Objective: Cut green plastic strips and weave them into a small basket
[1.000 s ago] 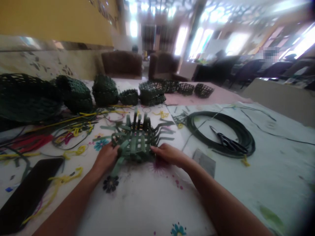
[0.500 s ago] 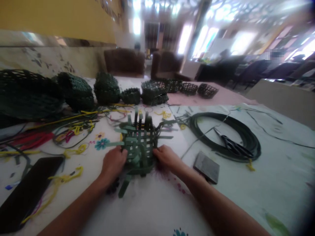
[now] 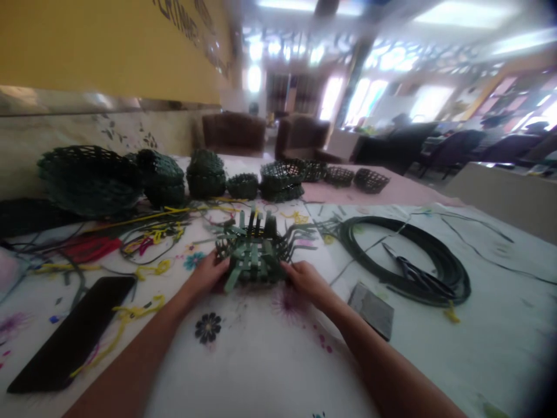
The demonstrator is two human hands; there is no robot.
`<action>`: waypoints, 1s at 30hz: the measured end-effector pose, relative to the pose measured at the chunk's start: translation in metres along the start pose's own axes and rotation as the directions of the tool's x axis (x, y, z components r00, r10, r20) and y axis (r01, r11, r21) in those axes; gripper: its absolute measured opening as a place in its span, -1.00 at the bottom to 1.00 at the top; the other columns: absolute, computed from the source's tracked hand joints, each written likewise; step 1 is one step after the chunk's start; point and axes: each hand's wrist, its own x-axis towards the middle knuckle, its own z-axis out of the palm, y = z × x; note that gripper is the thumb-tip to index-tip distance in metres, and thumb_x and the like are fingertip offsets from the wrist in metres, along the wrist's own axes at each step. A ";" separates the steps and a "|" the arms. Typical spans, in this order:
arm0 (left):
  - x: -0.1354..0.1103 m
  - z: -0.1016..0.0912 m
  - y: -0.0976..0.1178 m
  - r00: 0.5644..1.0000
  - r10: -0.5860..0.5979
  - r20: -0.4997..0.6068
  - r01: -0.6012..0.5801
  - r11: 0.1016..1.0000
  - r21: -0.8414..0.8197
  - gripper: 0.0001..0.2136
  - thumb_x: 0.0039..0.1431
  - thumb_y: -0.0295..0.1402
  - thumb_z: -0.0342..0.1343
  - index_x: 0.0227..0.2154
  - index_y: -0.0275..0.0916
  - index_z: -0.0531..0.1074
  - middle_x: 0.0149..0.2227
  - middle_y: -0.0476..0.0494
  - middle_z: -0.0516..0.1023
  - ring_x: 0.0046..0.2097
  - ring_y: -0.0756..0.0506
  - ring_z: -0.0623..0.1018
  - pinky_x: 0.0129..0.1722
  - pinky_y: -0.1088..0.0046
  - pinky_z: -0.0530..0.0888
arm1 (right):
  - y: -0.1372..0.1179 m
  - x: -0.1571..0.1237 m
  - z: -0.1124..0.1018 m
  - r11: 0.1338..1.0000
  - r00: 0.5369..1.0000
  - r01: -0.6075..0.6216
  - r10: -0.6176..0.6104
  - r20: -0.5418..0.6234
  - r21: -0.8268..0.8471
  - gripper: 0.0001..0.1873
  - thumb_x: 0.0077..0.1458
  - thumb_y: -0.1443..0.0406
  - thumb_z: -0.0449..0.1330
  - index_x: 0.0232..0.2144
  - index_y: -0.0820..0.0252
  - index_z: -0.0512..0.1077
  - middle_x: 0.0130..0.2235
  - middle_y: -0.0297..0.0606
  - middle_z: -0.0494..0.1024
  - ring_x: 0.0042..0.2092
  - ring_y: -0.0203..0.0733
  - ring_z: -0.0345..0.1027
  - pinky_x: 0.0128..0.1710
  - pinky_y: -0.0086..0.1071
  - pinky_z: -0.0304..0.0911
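A half-woven green strap basket (image 3: 253, 251) sits on the flowered tablecloth (image 3: 261, 360), loose strap ends sticking up and out to the sides. My left hand (image 3: 208, 274) grips its left side with curled fingers. My right hand (image 3: 306, 280) grips its right side the same way. Both forearms reach in from the bottom of the view.
Several finished dark green baskets (image 3: 204, 173) line the far side. A coil of green strap (image 3: 407, 258) with scissors (image 3: 413, 273) on it lies right. A dark phone (image 3: 73, 334) lies left, a small grey block (image 3: 372, 310) right. Coloured cords (image 3: 143, 238) are scattered left.
The basket was tipped toward me half a second ago and now lies lower and flatter on the cloth. Both hands stayed on its sides. My view shifted right and up.
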 end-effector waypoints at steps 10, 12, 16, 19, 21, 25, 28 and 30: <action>-0.013 -0.037 0.021 0.980 -0.005 0.201 0.025 0.995 -0.099 -0.38 -0.05 -0.27 0.26 0.07 -0.16 0.12 -0.46 0.09 0.43 -0.51 0.01 0.46 -0.53 0.51 0.37 | 0.009 -0.005 -0.036 0.909 0.904 0.267 -0.351 0.243 0.320 -0.80 0.05 0.23 0.20 -0.29 0.25 0.42 -0.59 -0.54 0.22 -0.55 -0.39 0.08 -0.52 -0.48 0.01; -0.012 -0.039 0.019 0.979 0.017 0.201 0.002 0.996 -0.094 -0.42 -0.06 -0.27 0.26 0.03 -0.18 0.17 -0.45 0.06 0.46 -0.50 0.00 0.46 -0.50 0.49 0.39 | 0.015 -0.003 -0.036 0.891 0.869 0.254 -0.381 0.316 0.375 -0.59 -0.01 0.23 0.25 -0.09 0.27 0.43 -0.59 -0.56 0.22 -0.54 -0.39 0.10 -0.50 -0.49 0.04; -0.005 -0.036 0.009 0.983 0.056 0.175 -0.047 0.997 -0.055 -0.50 -0.07 -0.21 0.28 -0.07 -0.25 0.31 -0.47 0.02 0.45 -0.51 0.01 0.45 -0.51 0.49 0.38 | 0.019 0.001 -0.027 0.894 0.900 0.175 -0.315 0.301 0.411 -0.52 -0.19 0.23 0.37 -0.16 0.31 0.49 -0.59 -0.54 0.28 -0.53 -0.39 0.13 -0.50 -0.48 0.05; 0.000 -0.026 0.003 0.993 0.114 0.035 -0.111 0.991 -0.076 -0.49 -0.06 -0.17 0.26 -0.05 -0.26 0.31 -0.49 0.06 0.40 -0.52 0.02 0.42 -0.52 0.50 0.36 | 0.014 0.000 -0.014 0.868 0.942 0.188 -0.291 0.166 0.459 -0.74 -0.13 0.20 0.31 -0.42 0.29 0.43 -0.57 -0.48 0.32 -0.54 -0.42 0.08 -0.54 -0.49 -0.03; 0.003 -0.019 0.001 0.986 0.142 -0.084 -0.151 0.982 -0.113 -0.42 -0.06 -0.14 0.25 0.01 -0.26 0.25 -0.46 0.07 0.39 -0.51 0.02 0.43 -0.51 0.50 0.37 | 0.010 0.000 -0.006 0.843 0.956 0.208 -0.282 0.077 0.495 -0.75 -0.04 0.15 0.23 -0.45 0.24 0.35 -0.57 -0.48 0.31 -0.57 -0.44 0.03 -0.58 -0.50 -0.10; -0.001 -0.009 0.005 0.940 0.237 -0.247 -0.264 0.961 -0.085 -0.44 0.01 -0.14 0.21 0.03 -0.20 0.18 -0.36 0.06 0.39 -0.49 0.03 0.45 -0.45 0.46 0.43 | 0.005 0.001 0.002 0.777 0.967 0.243 -0.237 -0.088 0.580 -0.67 -0.01 0.04 0.17 -0.44 0.15 0.20 -0.61 -0.56 0.19 -0.62 -0.45 -0.10 -0.65 -0.49 -0.23; -0.011 -0.005 0.016 0.808 0.449 -0.382 -0.398 0.894 0.208 -0.75 0.14 -0.18 0.14 -0.24 -0.21 0.29 -0.37 0.03 0.36 -0.40 0.00 0.44 -0.34 0.43 0.45 | 0.001 -0.001 -0.002 0.721 0.958 0.285 -0.206 -0.197 0.631 -0.60 -0.02 -0.01 0.18 -0.48 0.10 0.11 -0.65 -0.62 0.05 -0.63 -0.45 -0.16 -0.66 -0.50 -0.27; -0.021 0.001 0.025 0.712 0.611 -0.346 -0.473 0.782 0.406 -0.81 0.20 -0.20 0.11 -0.33 -0.22 0.33 -0.33 -0.06 0.41 -0.27 -0.06 0.47 -0.21 0.39 0.46 | -0.005 -0.007 -0.008 0.689 0.948 0.314 -0.191 -0.254 0.653 -0.59 -0.01 0.00 0.18 -0.50 0.10 0.09 -0.66 -0.62 0.02 -0.63 -0.45 -0.17 -0.66 -0.50 -0.27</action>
